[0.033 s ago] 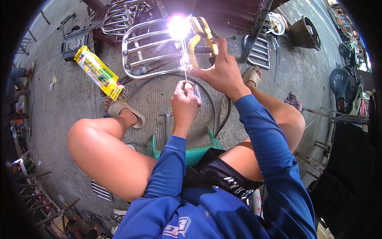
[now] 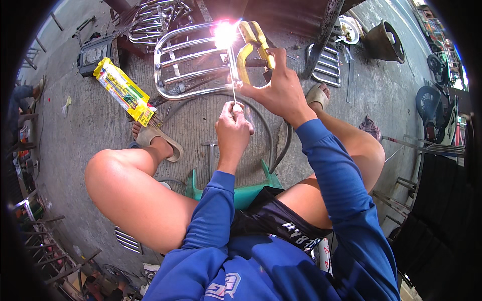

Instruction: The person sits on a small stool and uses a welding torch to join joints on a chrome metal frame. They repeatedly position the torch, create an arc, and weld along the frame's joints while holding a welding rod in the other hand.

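A dazzling welding arc burns at the upper right corner of a shiny tubular metal rack [image 2: 193,79], hiding the joint there. My left hand [image 2: 234,129] is closed, pinching the lower end of a thin rod [image 2: 234,94] that runs up toward the glare. To its right, my right hand [image 2: 281,90] curls around a yellow welding electrode holder [image 2: 244,56], thumb low and fingers on its far side. Part of the holder is covered by those fingers. Both hands are just below and right of the rack.
A yellow packet of welding rods [image 2: 123,90] lies left, near my foot. A hammer [image 2: 211,150] and dark cable [image 2: 271,145] rest on the concrete before a green stool [image 2: 246,197]. More metal racks [image 2: 153,22] pile up at the back; a brown pot [image 2: 384,42] stands far right.
The arc's glare looks slightly smaller and pinker. Both hands, the rod and the rack stay in place.
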A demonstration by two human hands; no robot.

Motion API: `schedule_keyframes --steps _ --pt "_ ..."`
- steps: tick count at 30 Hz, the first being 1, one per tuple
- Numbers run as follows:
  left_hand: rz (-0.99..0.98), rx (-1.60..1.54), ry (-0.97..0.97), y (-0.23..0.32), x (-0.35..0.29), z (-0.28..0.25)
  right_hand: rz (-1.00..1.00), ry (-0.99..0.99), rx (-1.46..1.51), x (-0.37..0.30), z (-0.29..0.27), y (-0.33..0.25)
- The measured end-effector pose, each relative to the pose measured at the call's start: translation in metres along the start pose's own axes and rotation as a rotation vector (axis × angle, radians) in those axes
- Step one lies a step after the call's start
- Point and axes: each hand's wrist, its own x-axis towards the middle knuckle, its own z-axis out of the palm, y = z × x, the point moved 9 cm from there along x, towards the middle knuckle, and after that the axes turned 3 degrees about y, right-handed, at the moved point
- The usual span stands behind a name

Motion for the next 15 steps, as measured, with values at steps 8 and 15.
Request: schedule_keyframes --steps 8,15 --pt "-0.007 0.058 -0.022 0.0001 -0.0005 0.0001 0.036 -0.009 -0.022 0.0001 -0.0011 -0.0035" --pt "-0.003 0.093 -0.023 0.0013 0.0002 0.0002 0.025 -0.022 -0.022 0.0019 0.0017 -0.0004"
